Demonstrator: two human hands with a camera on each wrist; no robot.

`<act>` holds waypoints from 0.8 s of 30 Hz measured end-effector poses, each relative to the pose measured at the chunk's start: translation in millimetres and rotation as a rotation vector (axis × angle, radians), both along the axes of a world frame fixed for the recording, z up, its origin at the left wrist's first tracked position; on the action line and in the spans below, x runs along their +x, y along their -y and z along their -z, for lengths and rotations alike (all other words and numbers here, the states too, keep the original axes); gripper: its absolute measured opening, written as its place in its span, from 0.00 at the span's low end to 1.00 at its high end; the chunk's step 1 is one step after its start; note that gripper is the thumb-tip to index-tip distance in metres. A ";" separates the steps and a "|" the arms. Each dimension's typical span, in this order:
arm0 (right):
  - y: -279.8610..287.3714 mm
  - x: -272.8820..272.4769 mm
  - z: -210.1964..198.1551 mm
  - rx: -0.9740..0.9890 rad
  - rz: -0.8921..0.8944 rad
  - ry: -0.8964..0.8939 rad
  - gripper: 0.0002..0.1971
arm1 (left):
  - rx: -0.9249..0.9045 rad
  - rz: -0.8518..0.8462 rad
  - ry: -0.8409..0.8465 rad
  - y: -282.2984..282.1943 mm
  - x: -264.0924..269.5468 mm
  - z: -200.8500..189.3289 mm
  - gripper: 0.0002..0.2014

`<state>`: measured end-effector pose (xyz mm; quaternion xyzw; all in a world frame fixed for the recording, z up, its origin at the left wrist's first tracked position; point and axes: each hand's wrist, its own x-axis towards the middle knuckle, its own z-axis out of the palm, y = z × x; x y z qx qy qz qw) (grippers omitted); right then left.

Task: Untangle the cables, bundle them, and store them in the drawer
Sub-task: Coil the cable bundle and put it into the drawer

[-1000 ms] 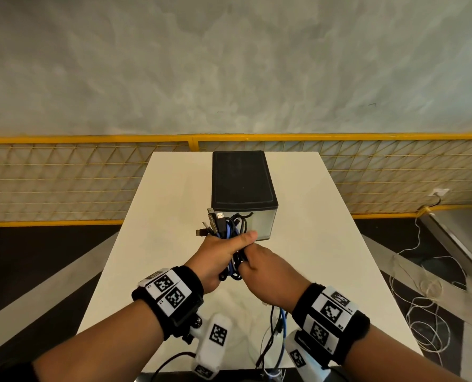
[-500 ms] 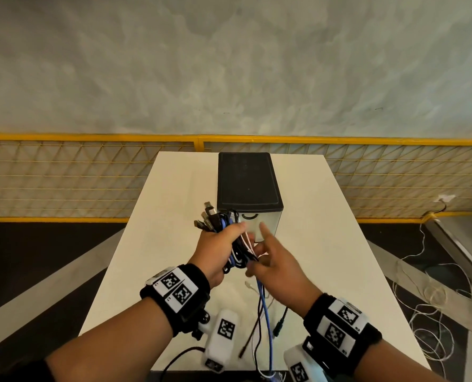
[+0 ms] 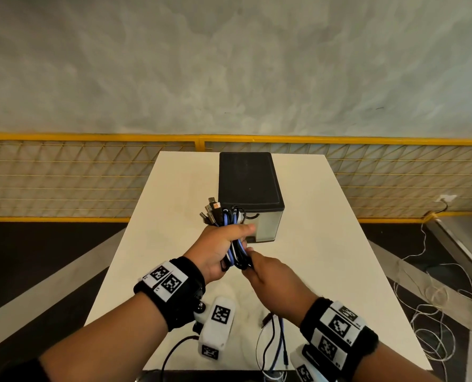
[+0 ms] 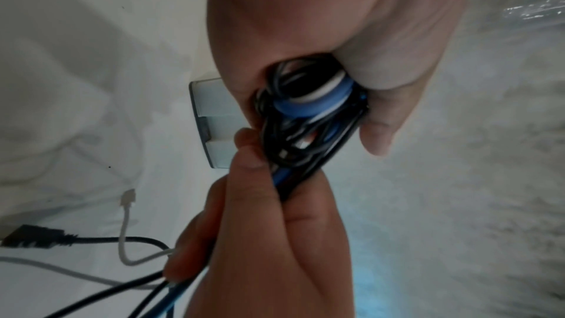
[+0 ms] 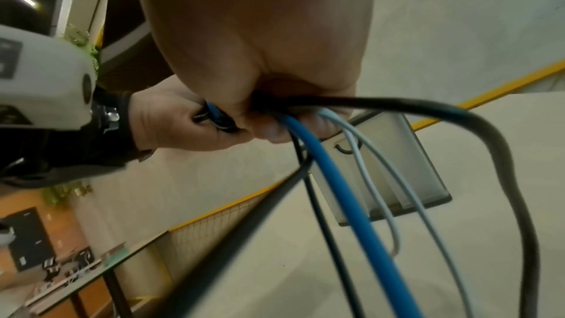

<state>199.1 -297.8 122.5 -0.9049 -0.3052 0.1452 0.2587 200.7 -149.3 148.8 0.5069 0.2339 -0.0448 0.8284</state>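
Cables (image 3: 230,238) sit coiled in your left hand (image 3: 215,250), gripped mid-loop above the table (image 3: 325,257), just near of the closed drawer (image 3: 265,224). Your right hand (image 3: 273,279) pinches the trailing strands below the coil. Light, limp and springy, they will likely uncoil if loosened; hold across the loops, not the plugs

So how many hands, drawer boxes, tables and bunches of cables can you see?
Hands: 2, the left hand and the right hand
Drawer box: 1
Table: 1
Cable bundle: 1, held by both hands
Total: 5
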 end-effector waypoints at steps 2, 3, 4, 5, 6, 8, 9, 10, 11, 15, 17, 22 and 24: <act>0.4 1.5 1.1 0.005 0.011 -0.018 0.09 | -0.033 -0.019 -0.005 1.7 0.6 1.7 0.07; 1.2 2.9 2.0 0.020 0.012 -0.037 0.07 | -0.059 -0.024 0.004 2.9 0.5 2.8 0.05; 2.6 4.2 1.7 0.038 0.016 -0.058 0.08 | -0.082 -0.028 0.019 4.3 0.1 2.7 0.03; 3.9 5.3 2.0 0.058 0.020 -0.076 0.09 | -0.105 -0.028 0.035 5.7 0.0 3.4 0.05; 5.4 5.8 1.5 0.078 0.023 -0.089 0.10 | -0.121 -0.022 0.048 7.2 -0.6 3.3 0.08; 7.7 4.6 -0.1 0.121 0.022 -0.121 0.10 | -0.133 -0.034 0.075 9.3 -1.1 2.9 0.08; 8.1 3.6 -0.6 0.148 0.025 -0.142 0.09 | -0.128 -0.057 0.081 10.4 -1.1 2.6 0.07; 7.7 2.3 -1.1 0.171 0.026 -0.158 0.09 | -0.117 -0.091 0.074 11.6 -0.6 2.7 0.07; 6.6 0.7 -1.7 0.186 0.026 -0.175 0.09 | -0.106 -0.122 0.065 12.9 -1.0 2.6 0.10; 4.2 -7.3 1.0 0.188 0.037 -0.278 0.09 | -0.062 -0.148 0.050 13.1 -1.6 1.3 0.16; 8.4 -10.3 2.7 0.210 0.056 -0.398 0.08 | -0.022 -0.131 0.062 11.2 -1.1 -1.4 0.17; 16.8 -9.8 1.9 0.198 -0.019 -0.509 0.07 | 0.024 -0.084 0.004 5.0 2.2 -2.6 0.17; 21.2 -6.8 3.0 0.174 -0.043 -0.546 0.09 | 0.030 -0.002 -0.023 -3.8 3.0 -4.5 0.18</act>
